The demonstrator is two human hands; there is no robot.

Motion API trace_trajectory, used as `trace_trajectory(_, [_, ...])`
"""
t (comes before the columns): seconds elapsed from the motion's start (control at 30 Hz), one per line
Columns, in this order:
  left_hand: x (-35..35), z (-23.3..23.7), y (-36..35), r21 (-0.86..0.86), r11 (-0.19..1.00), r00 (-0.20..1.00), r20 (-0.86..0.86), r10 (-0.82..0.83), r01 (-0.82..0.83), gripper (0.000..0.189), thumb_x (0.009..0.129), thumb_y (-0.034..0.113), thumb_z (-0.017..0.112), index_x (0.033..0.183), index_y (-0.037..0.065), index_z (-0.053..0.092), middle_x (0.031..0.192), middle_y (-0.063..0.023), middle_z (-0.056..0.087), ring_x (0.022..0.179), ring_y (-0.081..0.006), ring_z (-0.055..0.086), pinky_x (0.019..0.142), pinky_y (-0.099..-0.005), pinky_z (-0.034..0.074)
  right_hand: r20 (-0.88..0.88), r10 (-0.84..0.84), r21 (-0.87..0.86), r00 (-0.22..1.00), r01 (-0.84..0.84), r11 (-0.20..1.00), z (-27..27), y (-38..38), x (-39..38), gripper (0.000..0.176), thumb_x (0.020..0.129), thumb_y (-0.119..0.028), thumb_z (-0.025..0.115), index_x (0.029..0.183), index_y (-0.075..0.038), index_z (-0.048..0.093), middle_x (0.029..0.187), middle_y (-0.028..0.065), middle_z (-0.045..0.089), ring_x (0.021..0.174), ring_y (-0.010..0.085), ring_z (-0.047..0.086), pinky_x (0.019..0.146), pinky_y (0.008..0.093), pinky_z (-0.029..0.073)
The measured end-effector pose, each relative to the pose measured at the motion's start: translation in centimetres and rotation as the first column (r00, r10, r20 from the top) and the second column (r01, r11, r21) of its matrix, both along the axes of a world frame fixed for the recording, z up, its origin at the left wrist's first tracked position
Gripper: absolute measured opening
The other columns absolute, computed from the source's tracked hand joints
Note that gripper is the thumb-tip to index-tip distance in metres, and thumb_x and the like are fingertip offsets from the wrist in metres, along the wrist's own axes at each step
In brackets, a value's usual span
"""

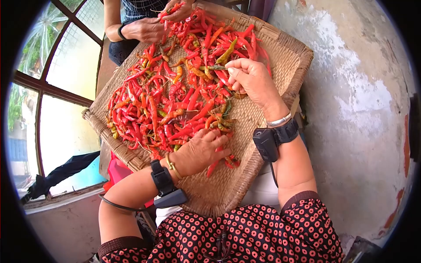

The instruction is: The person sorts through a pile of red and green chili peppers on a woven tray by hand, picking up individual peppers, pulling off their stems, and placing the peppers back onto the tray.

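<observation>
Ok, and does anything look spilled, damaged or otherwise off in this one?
The wall looks damaged: its surface is patchy, with reddish spots at the far right. In the tray, a few yellow-green chillies stand out among the red ones. I see no chillies spilled outside the tray.

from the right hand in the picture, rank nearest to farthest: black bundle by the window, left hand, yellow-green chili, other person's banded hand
From the right hand:
1. yellow-green chili, just ahead, slightly left
2. left hand, left and nearer the body
3. other person's banded hand, far-left side
4. black bundle, by the window, far left
</observation>
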State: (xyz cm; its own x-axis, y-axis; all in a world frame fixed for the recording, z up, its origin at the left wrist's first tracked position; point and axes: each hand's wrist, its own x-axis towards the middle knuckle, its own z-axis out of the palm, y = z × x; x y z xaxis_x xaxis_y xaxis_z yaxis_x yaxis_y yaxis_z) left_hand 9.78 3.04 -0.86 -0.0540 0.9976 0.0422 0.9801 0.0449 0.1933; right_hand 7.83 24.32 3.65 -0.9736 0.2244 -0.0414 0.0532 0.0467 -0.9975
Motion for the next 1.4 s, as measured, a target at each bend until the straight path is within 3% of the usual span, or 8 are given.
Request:
trace_trajectory(0.4, [-2.1,-3.2,4.5,-0.123,0.991,0.982,-0.174,-0.073,0.052,0.018,0.065,0.022,0.061,0.082,0.016,0.06,0.092,0.0013,0.057,0.101,-0.018,0.049,0.097,-0.0463,0.032,-0.04,0.023,0.028,0.999,-0.022,0.999,-0.5,0.3,-0.5,0.018,0.084,-0.012,0.057,0.094,0.002,0.061,0.07,0.0034,0.06,0.054,0.0067,0.053,0.051,0.0217,0.045])
trace_trajectory(0.5, [-3.7,-2.2,4.7,0.135,0.977,0.965,0.229,0.131,-0.165,0.017,0.065,0.01,0.065,0.081,0.009,0.059,0.083,-0.0035,0.059,0.083,-0.0242,0.056,0.08,-0.0375,0.044,-0.048,-0.016,-0.018,0.999,0.016,1.0,0.3,0.7,-0.1,0.018,0.083,-0.012,0.058,0.093,0.003,0.061,0.07,0.0034,0.061,0.055,0.0067,0.054,0.052,0.0219,0.046])
trace_trajectory(0.6, [-4.7,-1.2,4.3,0.045,0.79,0.57,0.718,0.4,-0.611,0.007,0.083,0.008,0.059,0.087,0.003,0.058,0.076,-0.0024,0.059,0.071,-0.0125,0.058,0.065,-0.0267,0.047,-0.029,-0.012,0.015,0.999,0.013,1.0,-0.2,1.1,-0.3,0.017,0.083,-0.013,0.058,0.091,0.002,0.062,0.07,0.0029,0.06,0.057,0.0068,0.055,0.053,0.022,0.046])
trace_trajectory(0.67, [-5.0,-0.9,4.0,0.008,0.679,0.186,0.964,0.19,-0.734,0.007,0.088,0.009,0.054,0.09,0.003,0.057,0.077,-0.0001,0.058,0.074,-0.0069,0.055,0.064,-0.0245,0.047,-0.004,0.063,0.065,0.998,-0.063,0.996,-0.5,0.9,-0.6,0.018,0.085,-0.013,0.057,0.094,0.002,0.061,0.073,0.0018,0.06,0.059,0.0063,0.054,0.055,0.0212,0.045])
trace_trajectory(0.83, [-4.4,0.9,2.7,-0.136,0.558,-0.162,0.987,0.003,-0.819,0.013,0.091,0.013,0.05,0.098,0.005,0.056,0.084,-0.0011,0.06,0.075,-0.0112,0.059,0.066,-0.0262,0.051,0.032,0.36,0.254,0.932,-0.356,0.899,-1.9,-0.3,-1.0,0.028,0.078,-0.021,0.064,0.098,-0.001,0.062,0.081,0.0109,0.066,0.073,0.0165,0.062,0.069,0.0308,0.047])
trace_trajectory(1.1, [-3.1,1.0,0.2,-0.241,0.516,-0.336,0.937,-0.097,-0.822,0.016,0.092,0.014,0.046,0.103,0.005,0.055,0.09,-0.0036,0.06,0.078,-0.014,0.06,0.073,-0.0359,0.053,0.01,0.408,0.455,0.913,-0.368,0.811,-2.0,-3.8,1.1,0.033,0.077,-0.016,0.064,0.107,-0.002,0.059,0.084,0.0086,0.065,0.077,0.0138,0.061,0.072,0.029,0.048])
trace_trajectory(1.2, [-2.6,2.0,0.1,-0.246,0.532,-0.364,0.923,-0.127,-0.81,0.014,0.091,0.013,0.049,0.099,0.005,0.056,0.086,-0.0021,0.058,0.075,-0.0122,0.057,0.072,-0.032,0.053,-0.062,0.439,0.492,0.896,-0.355,0.795,-2.6,-4.6,1.2,0.031,0.074,-0.023,0.063,0.098,-0.004,0.062,0.089,0.0166,0.064,0.083,0.0289,0.062,0.073,0.0367,0.048])
trace_trajectory(1.4, [-4.9,1.7,-1.4,-0.188,0.609,-0.194,0.979,0.057,-0.77,0.01,0.09,0.011,0.05,0.095,0.004,0.055,0.082,-0.0032,0.06,0.071,-0.0112,0.058,0.065,-0.0251,0.05,0.114,0.372,0.526,0.921,-0.373,0.764,-0.9,-3.6,0.6,0.024,0.074,-0.022,0.062,0.09,-0.003,0.062,0.078,0.0173,0.062,0.075,0.032,0.061,0.068,0.0394,0.047])
